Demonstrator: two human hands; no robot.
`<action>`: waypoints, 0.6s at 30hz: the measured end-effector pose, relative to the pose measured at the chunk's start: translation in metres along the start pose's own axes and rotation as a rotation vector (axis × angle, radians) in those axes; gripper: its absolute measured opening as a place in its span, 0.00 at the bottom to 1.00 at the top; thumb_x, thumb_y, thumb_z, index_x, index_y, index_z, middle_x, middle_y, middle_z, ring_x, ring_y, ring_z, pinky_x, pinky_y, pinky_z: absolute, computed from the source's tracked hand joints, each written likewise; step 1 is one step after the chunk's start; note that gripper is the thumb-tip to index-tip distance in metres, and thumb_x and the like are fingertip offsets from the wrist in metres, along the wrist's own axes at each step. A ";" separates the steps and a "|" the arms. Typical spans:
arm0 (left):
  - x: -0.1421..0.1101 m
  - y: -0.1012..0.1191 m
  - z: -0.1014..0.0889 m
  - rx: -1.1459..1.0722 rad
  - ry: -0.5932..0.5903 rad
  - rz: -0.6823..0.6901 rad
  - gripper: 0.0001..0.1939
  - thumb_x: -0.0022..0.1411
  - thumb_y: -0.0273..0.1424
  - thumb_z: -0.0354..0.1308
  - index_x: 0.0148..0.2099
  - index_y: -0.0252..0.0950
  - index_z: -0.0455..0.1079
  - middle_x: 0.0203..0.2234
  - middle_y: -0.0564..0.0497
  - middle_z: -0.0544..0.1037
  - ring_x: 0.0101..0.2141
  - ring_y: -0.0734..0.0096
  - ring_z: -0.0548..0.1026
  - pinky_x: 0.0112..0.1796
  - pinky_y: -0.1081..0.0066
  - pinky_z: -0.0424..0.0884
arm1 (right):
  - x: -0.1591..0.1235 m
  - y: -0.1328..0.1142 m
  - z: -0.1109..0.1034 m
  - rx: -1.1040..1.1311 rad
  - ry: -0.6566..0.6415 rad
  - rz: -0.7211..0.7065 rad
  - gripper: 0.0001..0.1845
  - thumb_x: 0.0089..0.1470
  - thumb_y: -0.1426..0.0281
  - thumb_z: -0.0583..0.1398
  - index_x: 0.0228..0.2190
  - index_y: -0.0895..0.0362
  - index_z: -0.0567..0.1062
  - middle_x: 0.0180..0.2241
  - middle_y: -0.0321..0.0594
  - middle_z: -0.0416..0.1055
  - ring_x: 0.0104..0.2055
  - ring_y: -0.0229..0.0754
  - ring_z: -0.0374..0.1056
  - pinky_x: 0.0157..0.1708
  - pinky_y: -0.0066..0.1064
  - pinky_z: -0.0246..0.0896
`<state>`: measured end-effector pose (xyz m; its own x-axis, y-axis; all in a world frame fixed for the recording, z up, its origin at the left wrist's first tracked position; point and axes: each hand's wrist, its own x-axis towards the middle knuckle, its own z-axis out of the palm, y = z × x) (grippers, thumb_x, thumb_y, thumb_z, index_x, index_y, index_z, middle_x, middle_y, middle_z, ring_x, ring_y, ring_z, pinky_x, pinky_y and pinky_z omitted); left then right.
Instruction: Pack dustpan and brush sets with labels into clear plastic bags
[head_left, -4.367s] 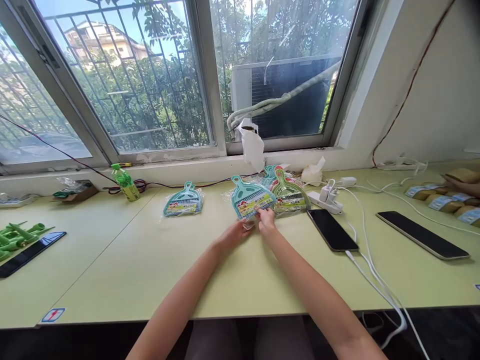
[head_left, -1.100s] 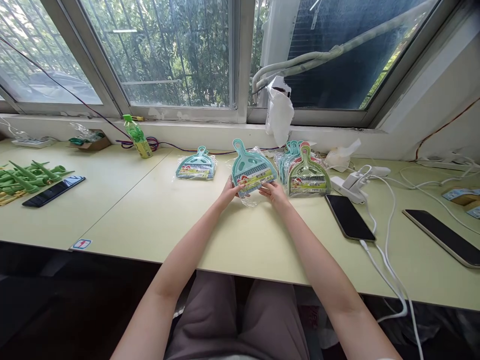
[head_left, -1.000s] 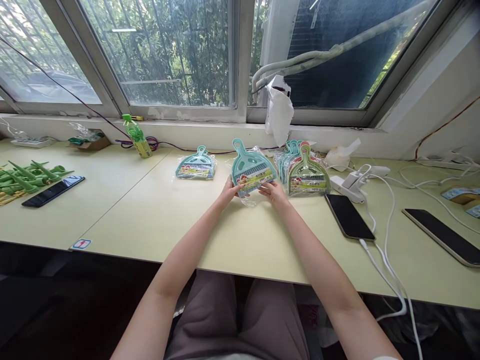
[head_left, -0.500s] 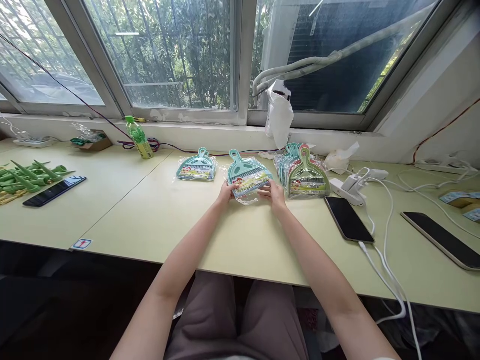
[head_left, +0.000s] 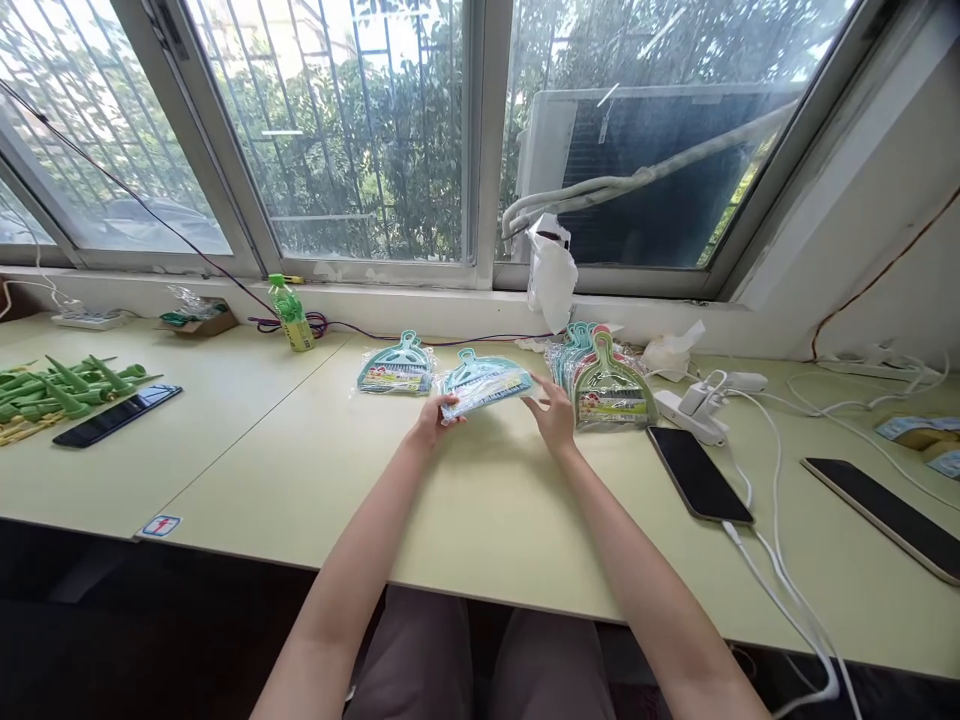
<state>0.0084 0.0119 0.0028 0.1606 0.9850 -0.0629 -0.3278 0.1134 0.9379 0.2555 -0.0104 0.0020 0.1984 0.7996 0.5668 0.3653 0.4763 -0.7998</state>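
Note:
Between my hands is a teal dustpan and brush set (head_left: 486,384) in clear plastic wrap, tilted so that its front edge faces me. My left hand (head_left: 433,420) grips its lower left corner. At its right end, the fingers and thumb of my right hand (head_left: 553,410) close on the edge. Another wrapped teal dustpan set (head_left: 396,366) lies flat on the table to the left. Just right of my right hand stands a row of wrapped dustpan sets, with a green dustpan set (head_left: 611,390) at the front and several teal ones behind it.
A phone (head_left: 699,474) on a white cable lies beside a power strip (head_left: 691,412) at the right; another phone (head_left: 885,510) is farther right. A green bottle (head_left: 291,316) stands near the window. Green pods (head_left: 67,388) and a dark phone (head_left: 118,415) are at far left.
The held dustpan set has tipped flatter, its labelled face turning out of view. My right hand's grip has shifted to the upper right edge. The camera view has tilted upward.

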 end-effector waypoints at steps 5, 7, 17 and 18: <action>-0.006 0.005 0.004 -0.067 0.040 -0.187 0.10 0.53 0.23 0.53 0.40 0.30 0.62 0.19 0.51 0.72 0.14 0.76 0.69 0.10 0.81 0.59 | 0.002 0.006 -0.002 -0.286 0.010 -0.224 0.26 0.56 0.62 0.59 0.56 0.49 0.67 0.53 0.42 0.69 0.52 0.50 0.65 0.43 0.39 0.68; -0.007 0.008 0.003 -0.082 0.041 -0.236 0.09 0.55 0.23 0.53 0.40 0.29 0.63 0.19 0.50 0.73 0.13 0.77 0.69 0.10 0.82 0.58 | 0.002 0.005 -0.004 -0.324 -0.060 -0.329 0.27 0.55 0.65 0.60 0.57 0.47 0.66 0.56 0.38 0.66 0.55 0.49 0.63 0.45 0.39 0.68; -0.005 0.016 -0.018 -0.112 0.047 -0.368 0.10 0.57 0.22 0.53 0.44 0.28 0.66 0.18 0.52 0.73 0.11 0.81 0.65 0.13 0.82 0.66 | -0.006 -0.003 -0.003 -0.430 -0.281 -0.490 0.23 0.56 0.63 0.61 0.53 0.47 0.70 0.52 0.37 0.70 0.53 0.49 0.64 0.49 0.40 0.64; -0.006 0.017 -0.019 -0.116 0.045 -0.368 0.11 0.57 0.22 0.53 0.44 0.28 0.66 0.18 0.52 0.73 0.11 0.81 0.65 0.14 0.82 0.66 | -0.007 -0.004 -0.002 -0.426 -0.282 -0.501 0.23 0.56 0.61 0.61 0.53 0.48 0.70 0.52 0.38 0.70 0.53 0.49 0.64 0.49 0.40 0.64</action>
<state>-0.0154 0.0107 0.0122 0.2474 0.8800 -0.4054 -0.3594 0.4719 0.8051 0.2550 -0.0188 0.0015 -0.3077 0.6134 0.7273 0.6862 0.6726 -0.2770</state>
